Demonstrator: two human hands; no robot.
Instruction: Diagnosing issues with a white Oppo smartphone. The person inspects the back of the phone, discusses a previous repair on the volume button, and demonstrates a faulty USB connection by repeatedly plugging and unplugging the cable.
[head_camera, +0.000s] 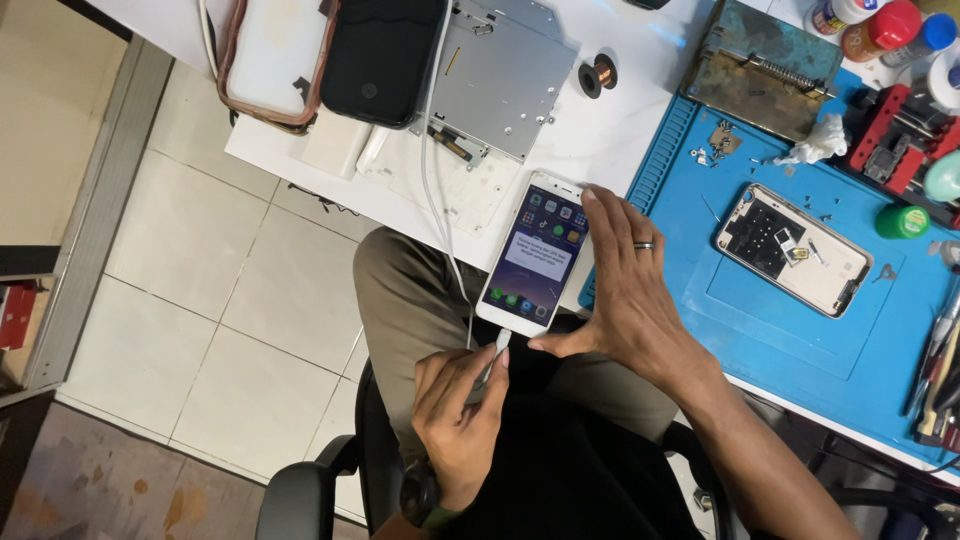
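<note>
1. The white smartphone (532, 253) lies with its screen lit at the near edge of the white surface (610, 120), its lower end overhanging the person's lap.
2. The right hand (630, 290) is spread open beside the phone, fingertips touching its upper right corner and the thumb near its lower edge; it grips nothing firmly.
3. The left hand (460, 420) is closed, pinching the white cable plug (499, 345) at the phone's bottom port; whether the plug is fully seated cannot be told.
4. The white cable (437, 180) runs up the surface and out of view at the top.
5. On the blue mat (800, 330) lies an opened phone frame (792, 249); its small parts are too fine to make out.
6. Tools at the right edge are cut off.
</note>
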